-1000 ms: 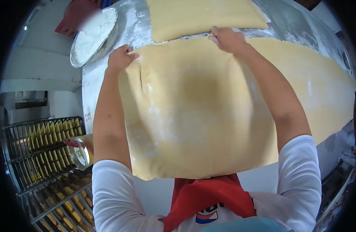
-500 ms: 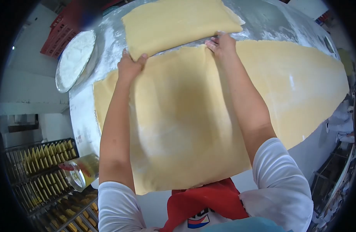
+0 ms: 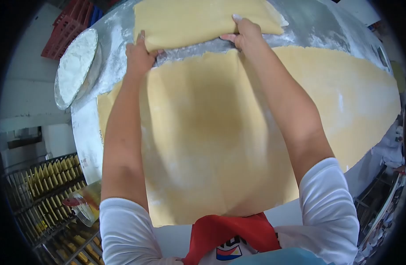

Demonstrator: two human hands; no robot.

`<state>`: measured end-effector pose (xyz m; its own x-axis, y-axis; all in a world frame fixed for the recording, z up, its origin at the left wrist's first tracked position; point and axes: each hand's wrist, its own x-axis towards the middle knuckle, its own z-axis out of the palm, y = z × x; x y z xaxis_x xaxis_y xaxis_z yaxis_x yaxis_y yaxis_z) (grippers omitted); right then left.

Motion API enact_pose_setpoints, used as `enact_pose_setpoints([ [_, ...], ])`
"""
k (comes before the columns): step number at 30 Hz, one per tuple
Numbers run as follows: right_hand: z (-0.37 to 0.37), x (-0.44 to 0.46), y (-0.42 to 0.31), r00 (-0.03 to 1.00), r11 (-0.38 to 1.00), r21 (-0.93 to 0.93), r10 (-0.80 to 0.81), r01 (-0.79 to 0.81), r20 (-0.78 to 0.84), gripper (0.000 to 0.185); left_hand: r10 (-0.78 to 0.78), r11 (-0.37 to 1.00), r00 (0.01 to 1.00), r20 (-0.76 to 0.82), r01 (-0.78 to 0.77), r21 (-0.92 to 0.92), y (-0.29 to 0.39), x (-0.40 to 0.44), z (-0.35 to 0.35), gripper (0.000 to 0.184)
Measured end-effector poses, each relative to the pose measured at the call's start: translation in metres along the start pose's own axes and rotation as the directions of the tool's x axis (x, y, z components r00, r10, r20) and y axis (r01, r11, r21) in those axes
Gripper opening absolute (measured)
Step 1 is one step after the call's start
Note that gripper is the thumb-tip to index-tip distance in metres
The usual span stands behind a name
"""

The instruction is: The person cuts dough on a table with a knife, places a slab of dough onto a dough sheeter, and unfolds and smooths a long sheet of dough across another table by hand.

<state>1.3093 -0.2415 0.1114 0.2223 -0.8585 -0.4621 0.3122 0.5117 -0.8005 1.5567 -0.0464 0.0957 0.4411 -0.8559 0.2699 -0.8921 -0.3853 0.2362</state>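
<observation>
A thick folded slab of pale yellow dough (image 3: 189, 20) lies at the far side of the metal table. My left hand (image 3: 140, 56) is at its near left corner, index finger pointing forward along the edge and thumb stretched to the right. My right hand (image 3: 247, 34) reaches over the near edge further right, a fingertip on top of the slab and the thumb out at its edge. The fingers of both hands are spread. Under my forearms lies a wide thin dough sheet (image 3: 198, 145), running off to the right and hanging over the near table edge.
Flour dusts the metal table (image 3: 309, 28). A clear bowl of white flour (image 3: 77, 66) stands at the left edge, with red crates (image 3: 68, 31) behind it. Racks of yellow pieces (image 3: 48, 176) and a clear container (image 3: 86, 205) are at lower left.
Both hands have moved forward from the thin sheet's far edge to the folded slab, and their fingers have spread. The view has shifted slightly.
</observation>
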Motion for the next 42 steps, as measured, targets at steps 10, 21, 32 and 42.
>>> enact_pose_setpoints([
  [10, -0.053, 0.021, -0.004, 0.965, 0.652, -0.721, -0.067, 0.236, 0.255, 0.031, 0.029, 0.954, 0.989, -0.144, 0.016, 0.299, -0.021, -0.033, -0.051, 0.05],
  [21, 0.067, -0.113, 0.113, 0.513, -0.07, -0.544, -0.252, 0.836, 0.821, 0.042, -0.084, 0.985, 0.987, -0.14, 0.104, 0.138, -0.09, -0.226, -0.052, 0.044],
  [32, 0.125, -0.123, 0.123, 0.589, -0.327, -0.588, -0.108, 0.74, 0.801, 0.045, -0.097, 0.995, 0.962, -0.255, 0.093, -0.03, -0.128, -0.17, -0.053, 0.052],
  [42, 0.114, -0.099, 0.094, 0.25, -0.38, -0.308, -0.196, 0.872, 0.948, 0.034, -0.104, 0.966, 0.766, 0.634, 0.23, -0.119, -0.121, -0.058, -0.102, 0.036],
])
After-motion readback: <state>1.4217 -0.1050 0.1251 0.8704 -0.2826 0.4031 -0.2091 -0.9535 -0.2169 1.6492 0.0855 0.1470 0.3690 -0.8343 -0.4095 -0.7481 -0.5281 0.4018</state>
